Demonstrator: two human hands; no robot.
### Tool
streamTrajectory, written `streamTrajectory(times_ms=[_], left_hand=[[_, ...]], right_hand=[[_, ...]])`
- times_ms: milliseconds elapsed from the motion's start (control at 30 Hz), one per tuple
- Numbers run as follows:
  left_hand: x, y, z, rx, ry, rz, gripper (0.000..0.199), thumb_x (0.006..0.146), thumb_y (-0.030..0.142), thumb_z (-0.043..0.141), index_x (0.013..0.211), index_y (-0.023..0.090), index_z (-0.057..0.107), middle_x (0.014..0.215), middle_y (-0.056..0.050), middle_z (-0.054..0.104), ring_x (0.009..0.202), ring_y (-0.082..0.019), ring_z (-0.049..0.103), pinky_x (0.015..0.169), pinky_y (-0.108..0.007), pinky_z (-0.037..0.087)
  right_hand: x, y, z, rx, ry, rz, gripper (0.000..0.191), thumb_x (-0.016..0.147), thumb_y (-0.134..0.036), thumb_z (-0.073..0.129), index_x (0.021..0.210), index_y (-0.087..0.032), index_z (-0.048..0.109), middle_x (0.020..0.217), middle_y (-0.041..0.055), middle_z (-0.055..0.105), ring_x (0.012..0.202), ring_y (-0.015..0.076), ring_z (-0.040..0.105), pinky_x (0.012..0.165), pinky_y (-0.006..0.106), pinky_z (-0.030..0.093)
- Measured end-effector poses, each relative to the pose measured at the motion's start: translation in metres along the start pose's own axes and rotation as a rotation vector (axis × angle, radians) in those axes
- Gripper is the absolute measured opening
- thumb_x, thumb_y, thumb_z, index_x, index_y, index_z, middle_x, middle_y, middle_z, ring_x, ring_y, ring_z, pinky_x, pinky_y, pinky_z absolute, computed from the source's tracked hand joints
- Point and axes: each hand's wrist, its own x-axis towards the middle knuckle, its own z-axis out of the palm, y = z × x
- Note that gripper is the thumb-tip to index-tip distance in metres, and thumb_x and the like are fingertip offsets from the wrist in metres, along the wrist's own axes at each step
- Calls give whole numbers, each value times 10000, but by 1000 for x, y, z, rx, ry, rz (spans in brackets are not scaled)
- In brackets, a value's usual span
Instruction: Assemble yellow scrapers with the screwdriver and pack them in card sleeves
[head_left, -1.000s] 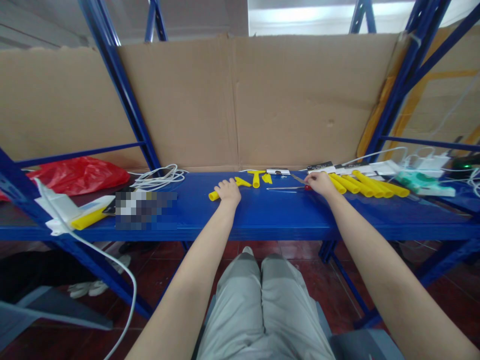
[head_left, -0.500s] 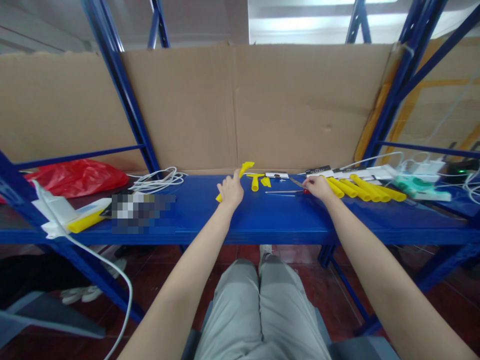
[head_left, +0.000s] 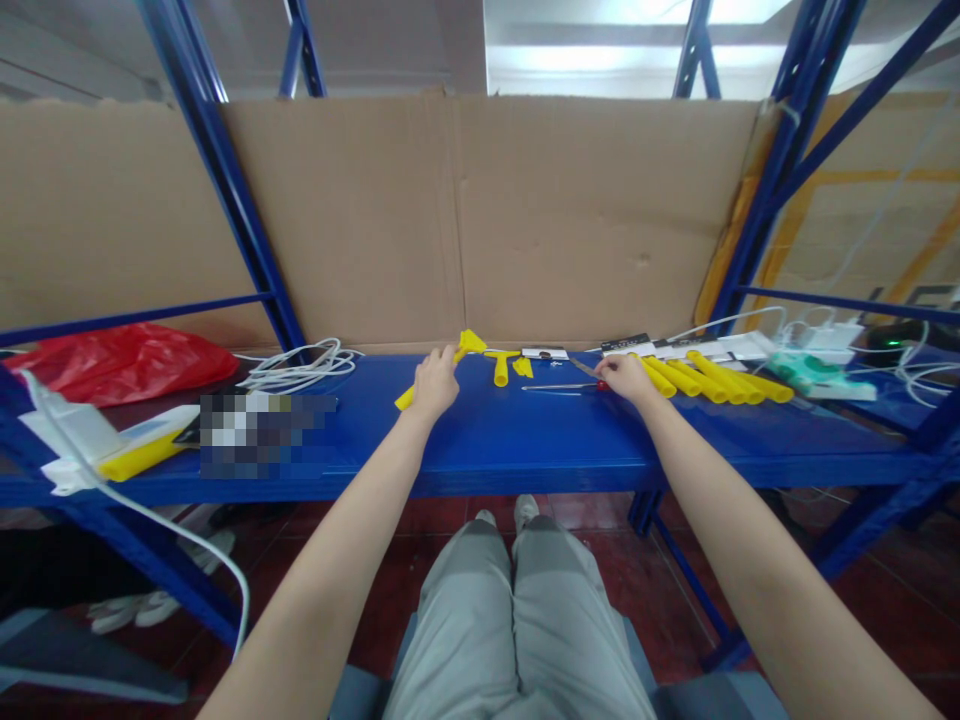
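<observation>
My left hand [head_left: 436, 382] is closed around a yellow scraper handle [head_left: 470, 343]; its flared end points up and right, and its lower end shows below the fingers. My right hand [head_left: 624, 376] is at the table with fingertips pinched at the end of a thin metal strip [head_left: 583, 367]. Just under those fingers lies a screwdriver [head_left: 559, 387] with a red grip, partly hidden by the hand. Between the hands are a yellow T-shaped handle [head_left: 501, 370], a small yellow piece [head_left: 523, 368] and a black-and-white packet [head_left: 545, 353].
Several yellow tubes [head_left: 705, 380] lie in a row on the right, near a green-and-white item [head_left: 814, 375]. Coiled white cable [head_left: 307, 365], a red bag [head_left: 127, 362] and another yellow handle [head_left: 142, 458] are at left. Cardboard [head_left: 345, 220] stands behind the blue table [head_left: 487, 450].
My left hand has moved a little left with the yellow scraper handle and turned it, so more of the flared end shows. The right hand stays by the screwdriver. The view has shifted slightly.
</observation>
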Motion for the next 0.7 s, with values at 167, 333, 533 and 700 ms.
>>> streamTrajectory(times_ms=[167,333,533,700], left_hand=[[-6,8,0,-37,-16,70,284,881,125,396,1141,191,489,1183,-109,586,1114,-248,534,875,-373,410],[-7,9,5,-105,-78,179,116,875,265,507,970,212,544,1056,-64,641,1019,-216,581,822,-305,422],[-6,7,6,-52,-148,152,117,868,241,506,956,205,574,1036,-65,654,971,-210,604,779,-280,428],[-8,6,3,76,-217,61,193,879,263,467,988,209,618,1076,-78,659,1013,-230,599,814,-309,432]], right_hand=[[1,3,2,2,-1,-14,267,700,-84,464,709,-168,717,756,41,716,689,163,633,683,248,476],[-2,-2,-1,-23,-18,14,262,714,-85,468,730,-159,719,762,47,716,687,165,631,678,245,468],[-2,-4,-2,-34,-18,23,264,709,-74,466,735,-152,717,747,43,710,709,164,630,693,238,464],[-1,-3,-1,-40,-26,21,254,710,-89,476,746,-156,719,755,42,709,711,165,626,704,243,465]])
